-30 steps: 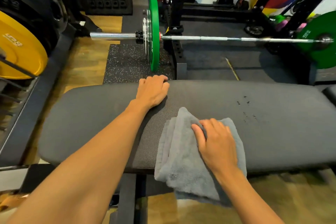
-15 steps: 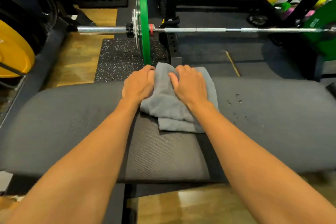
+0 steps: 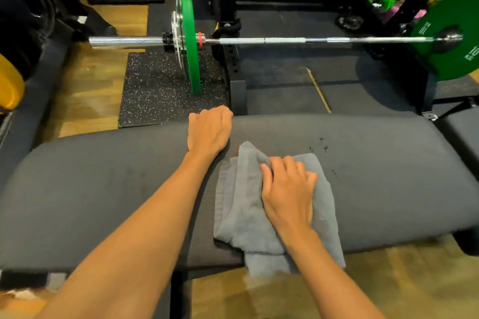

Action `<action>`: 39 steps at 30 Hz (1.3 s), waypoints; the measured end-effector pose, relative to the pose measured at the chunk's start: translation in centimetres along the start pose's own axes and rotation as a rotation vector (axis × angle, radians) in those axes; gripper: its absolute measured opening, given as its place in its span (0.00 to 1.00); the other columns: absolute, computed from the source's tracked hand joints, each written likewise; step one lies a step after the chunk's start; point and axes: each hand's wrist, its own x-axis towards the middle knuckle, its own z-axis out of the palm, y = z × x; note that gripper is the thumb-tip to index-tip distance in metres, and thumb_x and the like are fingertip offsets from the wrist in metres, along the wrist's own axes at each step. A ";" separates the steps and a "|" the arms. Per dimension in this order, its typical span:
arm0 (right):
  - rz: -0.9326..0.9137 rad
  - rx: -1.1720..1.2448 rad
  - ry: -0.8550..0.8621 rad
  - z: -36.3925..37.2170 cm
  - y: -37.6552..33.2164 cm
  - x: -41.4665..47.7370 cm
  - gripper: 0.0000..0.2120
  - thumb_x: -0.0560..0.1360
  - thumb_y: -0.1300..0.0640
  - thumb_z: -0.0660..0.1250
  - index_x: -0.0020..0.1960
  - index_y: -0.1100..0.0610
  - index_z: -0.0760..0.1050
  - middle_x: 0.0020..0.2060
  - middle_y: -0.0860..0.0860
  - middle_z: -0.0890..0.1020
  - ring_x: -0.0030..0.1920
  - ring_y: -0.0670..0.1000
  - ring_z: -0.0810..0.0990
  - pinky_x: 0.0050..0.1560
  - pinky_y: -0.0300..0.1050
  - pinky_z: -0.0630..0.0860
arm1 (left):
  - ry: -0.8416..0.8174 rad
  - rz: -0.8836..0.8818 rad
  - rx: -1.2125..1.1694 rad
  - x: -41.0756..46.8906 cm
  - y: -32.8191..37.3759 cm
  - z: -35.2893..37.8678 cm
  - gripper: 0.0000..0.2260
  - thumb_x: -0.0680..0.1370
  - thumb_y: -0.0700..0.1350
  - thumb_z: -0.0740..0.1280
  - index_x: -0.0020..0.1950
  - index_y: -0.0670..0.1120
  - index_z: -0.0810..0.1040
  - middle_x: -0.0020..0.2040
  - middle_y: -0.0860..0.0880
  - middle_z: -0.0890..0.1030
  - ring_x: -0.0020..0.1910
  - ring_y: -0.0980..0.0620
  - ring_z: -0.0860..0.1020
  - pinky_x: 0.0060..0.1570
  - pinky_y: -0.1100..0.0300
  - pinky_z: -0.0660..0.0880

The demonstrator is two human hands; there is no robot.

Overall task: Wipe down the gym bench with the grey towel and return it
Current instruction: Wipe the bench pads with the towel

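My right hand grips the towel mid-bench, its near end hanging off at 6 o'clock; my left hand hooks the bench far edge at 11. Wiping looks partway: drops wait at 1. Open pad runs toward 3 and 9

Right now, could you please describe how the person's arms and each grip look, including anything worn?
Both forearms are bare with no sleeves in view. The left grip and right grip are ungloved; no watch, band or ring shows.
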 end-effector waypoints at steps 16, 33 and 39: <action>-0.103 0.094 -0.089 0.3 2.4 5.9 0.12 0.79 0.48 0.61 0.53 0.55 0.77 0.48 0.56 0.79 0.49 0.59 0.74 0.48 0.54 0.64 | -0.098 -0.006 -0.009 -1.1 1.8 -0.5 0.18 0.80 0.52 0.51 0.64 0.50 0.75 0.59 0.43 0.80 0.59 0.40 0.74 0.61 0.47 0.60; -0.088 0.088 -0.055 2.9 5.9 16.6 0.15 0.80 0.51 0.59 0.46 0.59 0.79 0.42 0.56 0.81 0.45 0.58 0.78 0.48 0.55 0.68 | -0.074 -0.089 -0.224 1.9 6.1 3.5 0.19 0.79 0.56 0.44 0.51 0.53 0.73 0.51 0.49 0.82 0.47 0.44 0.75 0.52 0.50 0.63; -0.109 0.104 -0.080 1.0 6.8 13.4 0.14 0.80 0.48 0.59 0.48 0.57 0.77 0.42 0.54 0.80 0.44 0.57 0.76 0.49 0.55 0.69 | -0.155 -0.074 -0.139 1.4 6.9 2.2 0.15 0.83 0.51 0.45 0.48 0.51 0.71 0.55 0.47 0.80 0.50 0.41 0.75 0.50 0.49 0.61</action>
